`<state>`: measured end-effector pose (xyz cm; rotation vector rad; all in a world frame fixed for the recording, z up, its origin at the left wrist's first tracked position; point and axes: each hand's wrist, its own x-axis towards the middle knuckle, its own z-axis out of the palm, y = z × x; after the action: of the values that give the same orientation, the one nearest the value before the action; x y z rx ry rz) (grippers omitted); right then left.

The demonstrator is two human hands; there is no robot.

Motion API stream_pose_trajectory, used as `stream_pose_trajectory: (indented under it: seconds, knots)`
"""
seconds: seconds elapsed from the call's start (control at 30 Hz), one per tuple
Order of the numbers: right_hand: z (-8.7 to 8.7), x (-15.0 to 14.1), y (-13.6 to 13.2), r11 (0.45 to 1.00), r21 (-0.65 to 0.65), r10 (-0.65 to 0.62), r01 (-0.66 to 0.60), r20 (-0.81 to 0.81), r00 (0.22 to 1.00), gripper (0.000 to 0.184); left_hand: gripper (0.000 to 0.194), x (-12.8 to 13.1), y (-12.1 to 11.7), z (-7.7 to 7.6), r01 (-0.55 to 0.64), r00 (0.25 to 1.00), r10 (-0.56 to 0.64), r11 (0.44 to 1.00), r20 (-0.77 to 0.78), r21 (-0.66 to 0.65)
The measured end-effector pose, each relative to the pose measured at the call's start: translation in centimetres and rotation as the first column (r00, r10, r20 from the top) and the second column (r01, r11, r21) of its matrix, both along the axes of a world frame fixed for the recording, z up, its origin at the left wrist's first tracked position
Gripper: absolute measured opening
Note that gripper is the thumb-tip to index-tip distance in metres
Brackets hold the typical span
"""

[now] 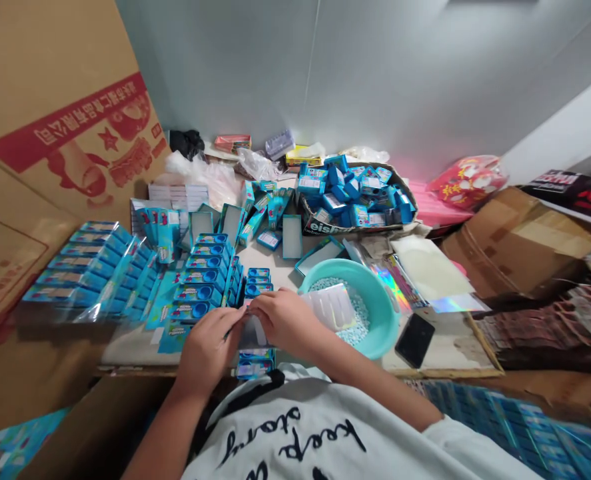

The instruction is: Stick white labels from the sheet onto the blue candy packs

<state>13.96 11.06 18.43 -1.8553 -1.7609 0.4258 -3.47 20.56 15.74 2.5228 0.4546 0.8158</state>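
My left hand [209,348] and my right hand [289,321] meet at the front of the table, fingers pinched together. Between them is a small pale box [254,331], mostly covered by the fingers. Small blue boxes [255,369] lie just below it, and more stand right behind my hands. To the left rises a stepped stack of blue boxes [198,293] with round openings. By my right wrist stands a turquoise basin [385,333] of small pale pellets [360,313], with a clear plastic tray [331,307] lying on them.
An open carton [320,228] at the back is heaped with blue boxes. Film-wrapped blue boxes [90,267] are at the left, beside a tall cardboard carton [50,80]. A black phone [415,340] and holographic sheets [392,287] lie right of the basin.
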Motion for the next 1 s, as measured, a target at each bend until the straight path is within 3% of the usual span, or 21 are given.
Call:
stream_pose_trajectory:
  seconds: [0.07, 0.13, 0.37, 0.5, 0.73, 1.0]
  knots:
    - [0.0, -0.4, 0.1, 0.998, 0.009, -0.056, 0.056, -0.047, 0.997, 0.023, 0.027, -0.3, 0.2, -0.3, -0.002, 1.000, 0.004, 0.978, -0.007, 0.206]
    - [-0.1, -0.8, 0.1, 0.994, 0.009, -0.103, 0.104, -0.109, 0.989, 0.023, 0.035, -0.5, 0.4, -0.9, -0.013, 1.000, 0.017, 0.945, -0.010, 0.327]
    - [-1.2, -1.6, -0.5, 0.984, 0.002, -0.174, 0.179, -0.228, 0.958, 0.023, 0.039, -0.9, 0.8, -2.5, 0.045, 0.998, -0.060, 0.876, 0.016, 0.479]
    - [-1.4, -1.6, -0.8, 0.977, -0.024, -0.213, 0.214, -0.251, 0.944, 0.021, 0.043, -1.3, 0.6, -2.8, 0.071, 0.997, -0.069, 0.865, -0.022, 0.496]
    - [-0.7, -1.4, -1.2, 0.992, -0.027, -0.126, 0.123, -0.170, 0.977, 0.022, 0.044, -1.2, 0.1, -3.2, 0.080, 0.997, -0.081, 0.919, -0.014, 0.387]
    - [-0.5, -0.9, -1.1, 0.993, -0.067, -0.106, 0.095, -0.178, 0.978, 0.023, 0.045, -1.1, 0.0, -3.4, 0.074, 0.996, -0.086, 0.906, 0.010, 0.418]
